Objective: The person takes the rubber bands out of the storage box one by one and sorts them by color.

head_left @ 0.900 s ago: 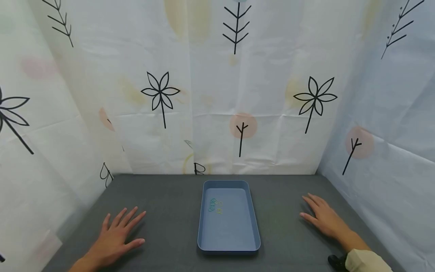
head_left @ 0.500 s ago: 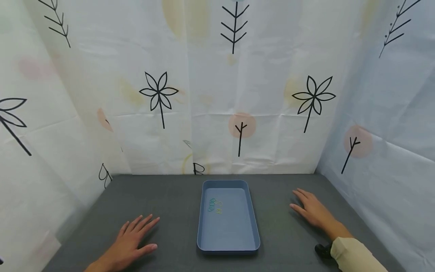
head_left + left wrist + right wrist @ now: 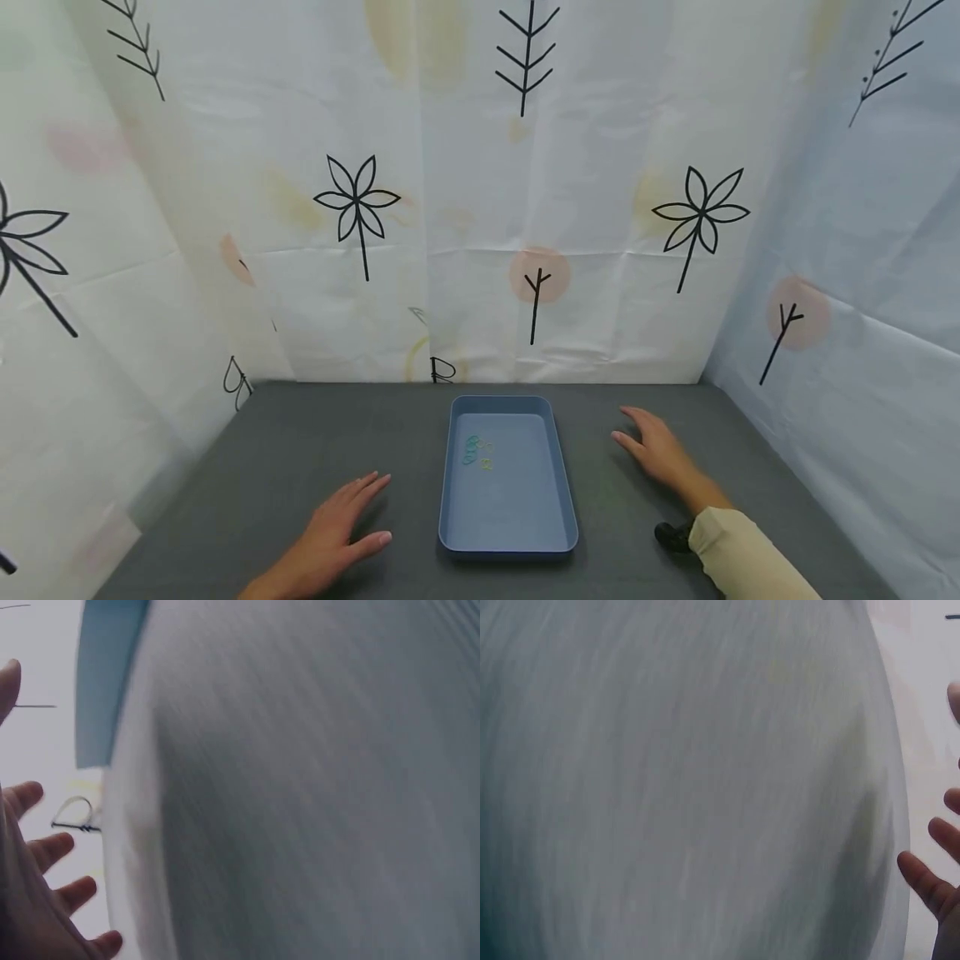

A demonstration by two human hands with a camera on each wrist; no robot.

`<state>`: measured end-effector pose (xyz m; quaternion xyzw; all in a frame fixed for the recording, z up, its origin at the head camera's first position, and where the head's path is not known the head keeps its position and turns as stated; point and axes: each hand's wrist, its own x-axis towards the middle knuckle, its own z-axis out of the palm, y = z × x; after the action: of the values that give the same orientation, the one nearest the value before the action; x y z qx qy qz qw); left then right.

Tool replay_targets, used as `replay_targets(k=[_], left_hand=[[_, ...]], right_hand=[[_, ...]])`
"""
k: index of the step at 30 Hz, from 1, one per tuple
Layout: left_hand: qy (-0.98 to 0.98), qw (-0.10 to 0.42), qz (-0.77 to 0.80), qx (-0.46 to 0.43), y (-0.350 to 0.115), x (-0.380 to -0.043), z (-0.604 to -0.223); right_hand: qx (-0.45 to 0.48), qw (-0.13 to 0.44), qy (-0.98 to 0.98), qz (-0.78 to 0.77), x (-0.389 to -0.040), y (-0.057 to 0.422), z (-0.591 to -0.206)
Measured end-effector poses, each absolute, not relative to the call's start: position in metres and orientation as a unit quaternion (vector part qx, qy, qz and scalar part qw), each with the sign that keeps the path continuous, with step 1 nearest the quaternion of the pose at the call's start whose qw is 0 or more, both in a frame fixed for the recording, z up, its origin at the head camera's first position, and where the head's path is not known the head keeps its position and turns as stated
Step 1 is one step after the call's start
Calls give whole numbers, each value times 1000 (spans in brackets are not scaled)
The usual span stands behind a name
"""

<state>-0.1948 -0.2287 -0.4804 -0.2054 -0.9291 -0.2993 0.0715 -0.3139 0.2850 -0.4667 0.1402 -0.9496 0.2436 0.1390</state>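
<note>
A shallow blue-grey tray lies at the middle of the table. Inside it, toward the far left, are several small teal rings and several small yellow rings. My left hand hovers to the left of the tray, fingers extended and thumb apart, holding nothing. To the tray's right is my right hand, its fingers loosely extended and nothing in them. In the left wrist view the tray's side shows at the top, past the spread fingers. The right wrist view has the right fingers at its edge.
A dark grey cloth covers the table. White patterned curtains close it in at the back and on both sides. A black band sits at the right wrist by the pale sleeve.
Both hands have moved inward toward the tray, the left hand to the right and the right hand to the left. The tray and rings stay in place.
</note>
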Motion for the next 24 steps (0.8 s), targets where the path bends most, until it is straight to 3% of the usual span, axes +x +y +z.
replay_targets(k=[10, 19, 24], left_hand=[[-870, -4, -470, -149, -191, -199, -468], [-814, 55, -572, -83, -161, -202, -463], [-808, 32, -586, -52, -150, -206, -461]], right_hand=[[92, 113, -925, 351, -326, 254, -460], [45, 82, -845, 527, -332, 225, -446], [27, 70, -789, 610, -334, 212, -436]])
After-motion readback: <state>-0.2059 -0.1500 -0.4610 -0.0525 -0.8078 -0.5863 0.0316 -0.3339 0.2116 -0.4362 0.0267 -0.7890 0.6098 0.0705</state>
